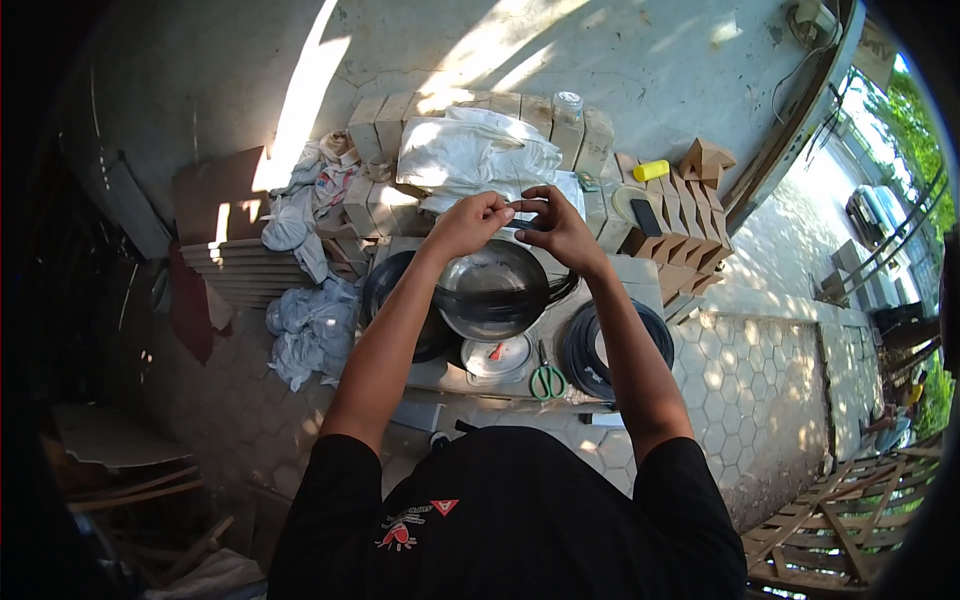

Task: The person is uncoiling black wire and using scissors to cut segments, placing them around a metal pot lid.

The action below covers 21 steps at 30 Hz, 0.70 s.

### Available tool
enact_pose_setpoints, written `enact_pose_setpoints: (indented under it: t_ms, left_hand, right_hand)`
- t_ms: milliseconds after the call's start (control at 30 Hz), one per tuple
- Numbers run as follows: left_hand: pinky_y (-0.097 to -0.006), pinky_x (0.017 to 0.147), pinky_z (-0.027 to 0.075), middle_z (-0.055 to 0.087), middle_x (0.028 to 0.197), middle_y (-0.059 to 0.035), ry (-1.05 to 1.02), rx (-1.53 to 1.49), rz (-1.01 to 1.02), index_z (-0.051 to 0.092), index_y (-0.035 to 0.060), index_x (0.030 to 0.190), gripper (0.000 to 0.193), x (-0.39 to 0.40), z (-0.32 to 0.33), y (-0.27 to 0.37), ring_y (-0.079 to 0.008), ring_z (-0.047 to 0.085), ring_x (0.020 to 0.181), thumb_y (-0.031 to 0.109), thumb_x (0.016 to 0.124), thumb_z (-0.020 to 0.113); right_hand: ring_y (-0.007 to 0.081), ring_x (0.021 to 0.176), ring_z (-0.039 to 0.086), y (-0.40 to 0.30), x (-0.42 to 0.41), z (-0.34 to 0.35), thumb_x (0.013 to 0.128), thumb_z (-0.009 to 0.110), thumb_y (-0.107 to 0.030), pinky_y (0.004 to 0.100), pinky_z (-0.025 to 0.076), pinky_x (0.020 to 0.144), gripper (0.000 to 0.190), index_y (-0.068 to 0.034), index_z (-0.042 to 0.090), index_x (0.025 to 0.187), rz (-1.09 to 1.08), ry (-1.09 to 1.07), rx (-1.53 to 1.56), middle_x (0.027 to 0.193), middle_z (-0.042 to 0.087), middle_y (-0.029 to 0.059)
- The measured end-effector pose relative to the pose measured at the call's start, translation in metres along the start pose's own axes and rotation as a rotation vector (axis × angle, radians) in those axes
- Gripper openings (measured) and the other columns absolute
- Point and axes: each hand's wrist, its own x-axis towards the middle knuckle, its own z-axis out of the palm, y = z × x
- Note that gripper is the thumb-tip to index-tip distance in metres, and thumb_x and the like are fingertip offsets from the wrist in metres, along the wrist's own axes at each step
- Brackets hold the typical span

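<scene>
My left hand (474, 223) pinches a thin dark strand (523, 223) between thumb and fingers. Close against it, my right hand (559, 229) has its fingertips at the same strand, with the thumb below and the fingers curled above. The exact grip is too small to make out. Beneath both hands sits a shiny metal bowl (499, 262). A bundle of black strands (491, 301) lies across the bowl, its loose end hanging over the right rim. A dark round basin (390, 281) is partly hidden behind my left forearm.
Green-handled scissors (548, 381) lie beside a round lidded container (496, 357) at the table's near edge. A black coil (581, 352) rests under my right forearm. White plastic bags (480, 154) cover blocks behind. A phone (646, 217) and yellow roll (651, 171) sit on folded cardboard at right.
</scene>
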Motion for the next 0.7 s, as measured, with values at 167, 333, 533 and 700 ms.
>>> enact_pose_setpoints:
  t_ms: [167,333,533,700]
  left_hand:
    - [-0.0252,0.062,0.04,0.056,0.076,0.0047,-0.04,-0.053,-0.016,0.062,0.003,0.097,0.023,0.001,0.0,0.001,-0.0049,0.047,0.069,0.024,0.106,0.063]
    - [-0.027,0.063,0.042,0.061,0.078,0.0019,-0.105,-0.1,-0.075,0.064,0.0023,0.099,0.023,0.008,-0.003,0.005,-0.0069,0.05,0.07,0.024,0.104,0.064]
    - [-0.024,0.058,0.035,0.053,0.074,0.0055,-0.106,-0.121,-0.058,0.06,0.005,0.096,0.023,0.006,0.0,0.0,-0.004,0.043,0.066,0.025,0.106,0.063]
    - [-0.0245,0.059,0.036,0.052,0.073,0.0051,-0.083,-0.079,-0.076,0.058,0.0052,0.098,0.023,0.006,0.002,0.005,-0.005,0.044,0.065,0.026,0.106,0.062]
  right_hand:
    - [0.0145,0.104,0.066,-0.01,-0.011,-0.005,0.09,0.079,-0.006,0.0299,0.053,0.093,0.044,0.001,0.064,0.13,0.124,-0.082,0.196,0.126,0.068,0.0098]
    - [0.0193,0.102,0.067,0.013,-0.007,-0.011,0.09,0.081,-0.016,0.0316,0.053,0.09,0.039,-0.004,0.069,0.124,-0.076,-0.088,-0.076,0.124,0.065,0.0088]
    - [0.0189,0.094,0.07,0.004,-0.005,0.011,0.088,0.082,-0.015,0.0335,0.053,0.073,0.038,-0.006,0.062,0.119,-0.097,0.046,-0.703,0.121,0.069,0.0113]
    - [0.0318,0.089,0.075,0.007,0.001,0.011,0.08,0.082,-0.002,0.041,0.056,0.077,0.056,-0.006,0.053,0.127,0.084,0.087,-0.676,0.102,0.078,0.0166]
